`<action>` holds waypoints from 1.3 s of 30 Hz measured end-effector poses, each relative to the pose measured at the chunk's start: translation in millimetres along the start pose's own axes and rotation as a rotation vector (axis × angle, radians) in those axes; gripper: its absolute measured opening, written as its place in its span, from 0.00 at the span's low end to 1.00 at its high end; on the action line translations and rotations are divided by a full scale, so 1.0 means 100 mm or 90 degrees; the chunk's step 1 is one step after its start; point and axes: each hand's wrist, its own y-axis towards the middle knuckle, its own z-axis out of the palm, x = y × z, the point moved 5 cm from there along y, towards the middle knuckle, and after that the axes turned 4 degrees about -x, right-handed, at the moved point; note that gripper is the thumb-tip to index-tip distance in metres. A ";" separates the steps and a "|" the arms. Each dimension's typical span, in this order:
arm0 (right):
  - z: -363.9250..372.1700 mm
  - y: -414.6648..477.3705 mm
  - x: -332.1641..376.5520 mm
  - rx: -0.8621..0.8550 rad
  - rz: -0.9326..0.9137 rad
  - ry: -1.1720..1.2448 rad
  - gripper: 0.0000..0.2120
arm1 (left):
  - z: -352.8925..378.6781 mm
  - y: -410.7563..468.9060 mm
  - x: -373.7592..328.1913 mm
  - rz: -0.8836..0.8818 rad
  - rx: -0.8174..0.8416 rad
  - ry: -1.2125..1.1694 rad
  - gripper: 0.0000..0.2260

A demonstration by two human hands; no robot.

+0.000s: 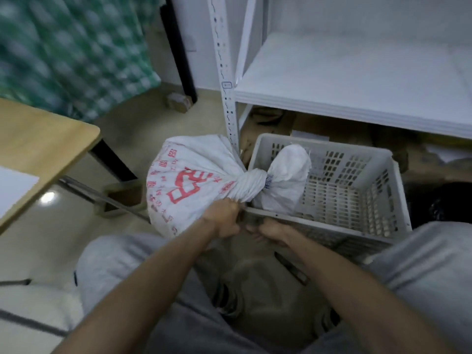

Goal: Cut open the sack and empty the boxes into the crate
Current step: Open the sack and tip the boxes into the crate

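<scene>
A white woven sack (189,182) with red print leans against the left side of a grey slotted plastic crate (378,180) on the floor. Its neck is tied shut, and the loose top beyond the tie hangs inside the crate. My left hand (224,218) grips the sack's cloth just below the tied neck, at the crate's near left corner. My right hand (270,229) curls around the crate's near rim right beside it. No boxes are visible; the sack hides its contents.
A white metal shelf unit (357,98) stands behind the crate, with cardboard under it. A wooden table (43,141) is at the left. A dark slim tool (291,268) lies on the floor between my knees. A small box (178,102) sits by the wall.
</scene>
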 end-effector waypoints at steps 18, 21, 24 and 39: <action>0.67 0.13 0.74 -0.148 0.079 0.426 0.22 | 0.10 0.21 1.36 -0.243 -0.083 -0.205 0.12; 0.52 0.05 0.75 -0.191 0.097 0.514 0.22 | -0.19 0.30 1.22 -0.194 -0.132 -0.187 0.12; 0.28 -0.05 0.76 -0.226 0.076 0.555 0.17 | -0.49 0.41 1.03 -0.153 -0.124 -0.120 0.15; 0.28 -0.28 0.90 -0.248 0.032 0.467 0.33 | -1.34 0.97 0.08 -0.048 -0.093 -0.144 0.15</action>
